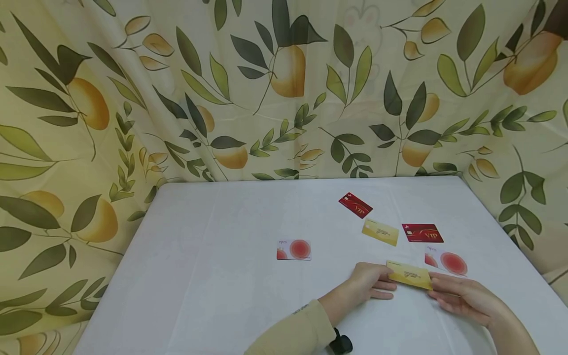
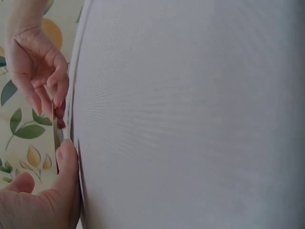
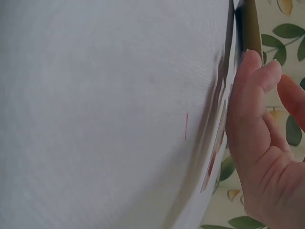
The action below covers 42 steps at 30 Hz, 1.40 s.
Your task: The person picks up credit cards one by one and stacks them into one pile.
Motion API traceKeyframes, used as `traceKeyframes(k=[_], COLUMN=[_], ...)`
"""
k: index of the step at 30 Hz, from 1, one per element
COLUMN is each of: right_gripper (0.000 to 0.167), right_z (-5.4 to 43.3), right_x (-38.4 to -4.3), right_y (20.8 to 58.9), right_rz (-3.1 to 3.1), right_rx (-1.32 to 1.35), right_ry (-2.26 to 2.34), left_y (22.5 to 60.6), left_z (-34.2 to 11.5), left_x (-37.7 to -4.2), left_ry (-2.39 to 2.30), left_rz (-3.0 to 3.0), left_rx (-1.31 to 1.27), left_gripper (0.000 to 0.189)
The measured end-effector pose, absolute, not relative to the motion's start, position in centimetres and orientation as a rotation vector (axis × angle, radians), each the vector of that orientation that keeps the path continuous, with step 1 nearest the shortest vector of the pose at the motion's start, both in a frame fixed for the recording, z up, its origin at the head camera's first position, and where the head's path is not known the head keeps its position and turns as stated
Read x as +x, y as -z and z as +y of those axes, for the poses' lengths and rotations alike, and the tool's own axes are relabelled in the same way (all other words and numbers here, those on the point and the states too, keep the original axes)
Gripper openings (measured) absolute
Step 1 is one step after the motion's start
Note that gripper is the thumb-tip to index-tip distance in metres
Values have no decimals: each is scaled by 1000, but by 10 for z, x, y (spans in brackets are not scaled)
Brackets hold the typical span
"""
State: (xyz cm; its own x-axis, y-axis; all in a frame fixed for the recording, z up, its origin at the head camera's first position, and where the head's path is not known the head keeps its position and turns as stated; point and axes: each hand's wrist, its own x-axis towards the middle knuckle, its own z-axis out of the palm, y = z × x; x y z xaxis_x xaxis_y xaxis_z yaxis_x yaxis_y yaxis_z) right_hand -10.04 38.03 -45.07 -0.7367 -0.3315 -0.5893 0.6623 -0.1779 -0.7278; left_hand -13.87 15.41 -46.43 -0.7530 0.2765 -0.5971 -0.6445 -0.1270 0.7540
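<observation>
A gold card (image 1: 409, 274) is held between both hands at the front right of the table, close over the white cloth. My left hand (image 1: 370, 281) grips its left end, with the other fingers curled below. At the opposite end, my right hand (image 1: 461, 295) pinches the card's right edge. From the left wrist, the card shows almost edge-on between the left hand (image 2: 47, 191) and the right hand (image 2: 40, 67). In the right wrist view, the fingertips of the right hand (image 3: 257, 129) meet the end of the gold card (image 3: 251, 28).
Beyond the hands lie a white card with pink circles (image 1: 448, 261), a red VIP card (image 1: 422, 233), another gold card (image 1: 380, 232) and a tilted red VIP card (image 1: 356, 205). Another pink-circle card (image 1: 294, 250) lies mid-table. A fruit-patterned curtain (image 1: 266, 123) hangs behind the table.
</observation>
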Motion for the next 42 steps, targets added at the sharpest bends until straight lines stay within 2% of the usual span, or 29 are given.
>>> traceKeyframes(k=[5, 16, 26, 28, 32, 34, 42], right_gripper=[28, 20, 12, 19, 57, 66, 68], right_z=[376, 349, 323, 316, 301, 293, 263], right_x=[-102, -111, -124, -126, -130, -133, -145], right_y=[448, 442, 434, 432, 430, 430, 424], right_rz=[1424, 1586, 1753, 1800, 1898, 1938, 1961], right_rx=[363, 563, 622, 614, 587, 574, 543], right_ry=[1985, 2014, 2002, 1986, 1949, 1930, 1970], left_y=[466, 462, 461, 460, 457, 455, 450], left_z=[152, 140, 119, 114, 103, 96, 66], left_x=[-140, -143, -150, -153, -158, -161, -172], left_ry=[-1965, -2051, -2137, -2139, -2159, -2180, -2234], left_rz=[1532, 1608, 1651, 1657, 1651, 1637, 1607], left_rx=[-436, -468, -451, -458, -454, -441, -387], left_gripper=[12, 15, 22, 22, 20, 20, 24])
